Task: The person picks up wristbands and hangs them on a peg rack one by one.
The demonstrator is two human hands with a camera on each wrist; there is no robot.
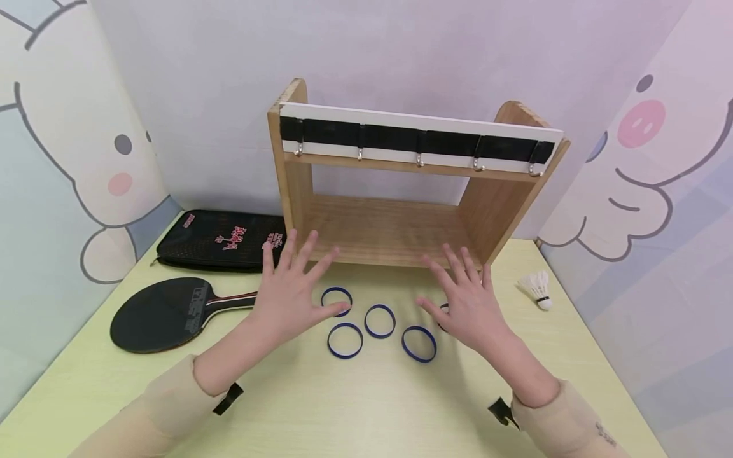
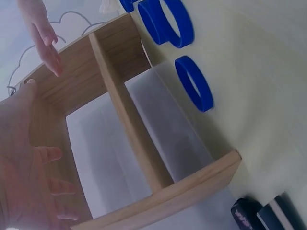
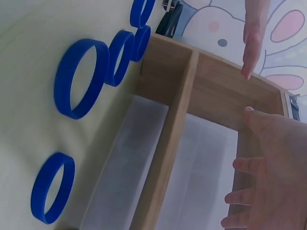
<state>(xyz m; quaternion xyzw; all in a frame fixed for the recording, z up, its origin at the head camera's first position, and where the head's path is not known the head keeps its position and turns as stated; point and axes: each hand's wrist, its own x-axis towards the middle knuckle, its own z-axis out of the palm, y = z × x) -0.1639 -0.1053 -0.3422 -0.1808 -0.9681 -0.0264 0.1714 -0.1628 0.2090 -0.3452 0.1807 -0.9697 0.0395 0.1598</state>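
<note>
Pale walls (image 1: 401, 57) printed with cartoon animals (image 1: 641, 121) enclose a yellow-green table (image 1: 372, 407). From my end I watch a person's 2 hands raised over it, beige sleeves (image 1: 177, 397) behind the fingers. I see the left hand (image 1: 289, 296) with its fingers straight and fanned wide, its thumb pointing toward the right hand (image 1: 469, 308). That hand mirrors it, spread just as wide, and neither has hold of anything.

Below the fingers, 5 blue rings (image 1: 380, 306) lie on the table, mostly between the thumbs. I make out 1 ring (image 1: 336, 288) partly behind the left thumb tip, and another ring (image 1: 345, 324) just nearer the person. Of the other 3, 1 sits midway between the thumbs, 1 near the right thumb on the person's side, and 1 mostly hidden behind that thumb.

Just past the fingertips I have a wooden shelf (image 1: 383, 229), a white board (image 1: 372, 115) across its upper front carrying 5 hooks (image 1: 420, 159). Outside the left fingers lies a black bat (image 1: 160, 315), its handle pointing at that hand; beyond them, a black case (image 1: 223, 242). Outside the right fingers I spot a white shuttle (image 1: 536, 289).
</note>
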